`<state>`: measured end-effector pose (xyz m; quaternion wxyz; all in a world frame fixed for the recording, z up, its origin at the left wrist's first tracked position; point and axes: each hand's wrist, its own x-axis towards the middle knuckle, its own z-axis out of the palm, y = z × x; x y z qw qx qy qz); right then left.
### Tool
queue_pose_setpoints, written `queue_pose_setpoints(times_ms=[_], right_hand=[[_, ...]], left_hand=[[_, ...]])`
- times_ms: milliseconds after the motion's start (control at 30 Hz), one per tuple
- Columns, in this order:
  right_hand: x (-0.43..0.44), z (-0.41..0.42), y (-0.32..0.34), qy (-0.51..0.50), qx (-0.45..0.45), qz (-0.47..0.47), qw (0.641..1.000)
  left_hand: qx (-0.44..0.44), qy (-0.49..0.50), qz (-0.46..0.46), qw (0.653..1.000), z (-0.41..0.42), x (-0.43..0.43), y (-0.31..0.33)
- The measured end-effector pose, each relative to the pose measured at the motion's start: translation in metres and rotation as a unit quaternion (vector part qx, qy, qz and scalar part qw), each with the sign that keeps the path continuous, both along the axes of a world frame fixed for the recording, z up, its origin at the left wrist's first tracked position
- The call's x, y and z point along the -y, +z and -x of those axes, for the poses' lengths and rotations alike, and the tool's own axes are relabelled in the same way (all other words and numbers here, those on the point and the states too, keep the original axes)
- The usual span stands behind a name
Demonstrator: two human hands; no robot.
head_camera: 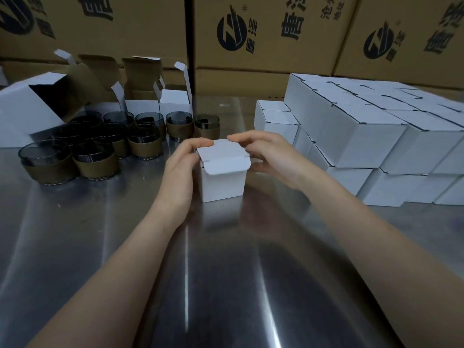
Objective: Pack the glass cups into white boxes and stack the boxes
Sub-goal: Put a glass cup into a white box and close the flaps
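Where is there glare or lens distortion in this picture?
Head view: glare streaks run along the steel table; the wide lens bends the cardboard cartons and the stack of white boxes toward the edges; the middle white box looks sharp.
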<state>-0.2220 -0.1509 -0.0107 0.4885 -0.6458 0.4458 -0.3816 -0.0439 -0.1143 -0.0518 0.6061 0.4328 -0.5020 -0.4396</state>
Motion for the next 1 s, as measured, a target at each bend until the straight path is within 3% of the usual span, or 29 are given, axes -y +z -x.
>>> queue_pose_setpoints(times_ms=[133, 333, 467, 1000], right_hand=[[0.0, 0.006, 0.0, 0.029, -0.044, 0.019, 0.998], [0.002, 0.015, -0.001, 0.104, -0.106, 0.047, 0.988], [0.005, 0.016, -0.004, 0.107, -0.092, 0.051, 0.989], [0.004, 0.011, -0.006, 0.054, -0.065, 0.072, 0.994]], left_hand=[[-0.022, -0.009, 0.011, 1.0, 0.001, -0.001, 0.001], [0.072, -0.071, 0.019, 0.995, -0.002, -0.008, -0.005], [0.102, -0.06, 0.029, 0.993, -0.001, -0.011, -0.002], [0.05, -0.051, 0.047, 0.996, -0.002, -0.006, -0.004]])
